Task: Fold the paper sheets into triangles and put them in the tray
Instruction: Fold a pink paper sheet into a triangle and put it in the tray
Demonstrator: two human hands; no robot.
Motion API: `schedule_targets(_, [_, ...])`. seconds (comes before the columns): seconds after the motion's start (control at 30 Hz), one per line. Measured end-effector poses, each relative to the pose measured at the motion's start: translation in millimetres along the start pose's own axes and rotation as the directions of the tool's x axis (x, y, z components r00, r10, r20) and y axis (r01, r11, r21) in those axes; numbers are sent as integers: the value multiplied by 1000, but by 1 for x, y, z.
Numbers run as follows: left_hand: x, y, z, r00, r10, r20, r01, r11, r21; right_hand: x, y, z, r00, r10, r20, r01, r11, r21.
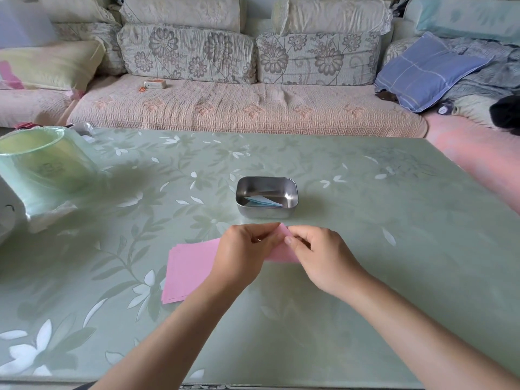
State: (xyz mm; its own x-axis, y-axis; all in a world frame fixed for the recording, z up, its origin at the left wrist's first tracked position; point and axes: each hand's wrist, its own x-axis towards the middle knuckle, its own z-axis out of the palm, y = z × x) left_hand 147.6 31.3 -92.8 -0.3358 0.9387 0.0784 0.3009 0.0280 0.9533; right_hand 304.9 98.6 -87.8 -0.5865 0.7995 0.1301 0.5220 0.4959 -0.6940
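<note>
A small steel tray (292, 192) stands mid-table with a folded light-blue paper triangle (263, 202) inside. Just in front of it, my left hand (242, 253) and my right hand (323, 256) pinch a pink paper sheet (281, 250) between them, its upper corner raised between the fingertips. Beneath and to the left lies a stack of pink sheets (188, 270) flat on the table, partly hidden by my left hand and forearm.
The table (380, 249) has a green floral cover. A green-wrapped round container (42, 164) stands at the far left with a white object (8, 218) beside it. A sofa with cushions (247, 108) runs behind the table.
</note>
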Motion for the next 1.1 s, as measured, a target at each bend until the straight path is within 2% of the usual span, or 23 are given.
schedule_targets(0.23, [-3, 1, 3, 1000, 9, 8, -9, 1000, 10, -4, -5, -1, 1000, -24, 9, 24, 998, -60])
schedule_targets(0.57, [-6, 4, 6, 999, 31, -16, -31, 999, 12, -2, -7, -3, 1000, -2, 18, 2, 999, -50])
schedule_targets(0.73, [-6, 2, 6, 1000, 21, -12, -20, 999, 31, 3, -4, -2, 992, 119, -52, -113, 988, 100])
schedule_targets(0.83, [-6, -4, 5, 1000, 26, 2, -26, 991, 134, 8, 0, -2, 981, 193, 6, -193, 975, 111])
schedule_targets(0.93, [-8, -9, -1, 999, -2, 52, -14, 954, 299, 10, -1, 1, 967, 246, 72, -250, 967, 52])
schedule_targets(1.03, [-11, -10, -11, 995, -70, 69, 29, 882, 470, 12, -1, 6, 953, 281, 109, -279, 960, -35])
schedule_targets(1.1, [-13, -12, -17, 997, -24, 70, -22, 810, 586, 13, -2, 7, 951, 290, 108, -281, 955, -91])
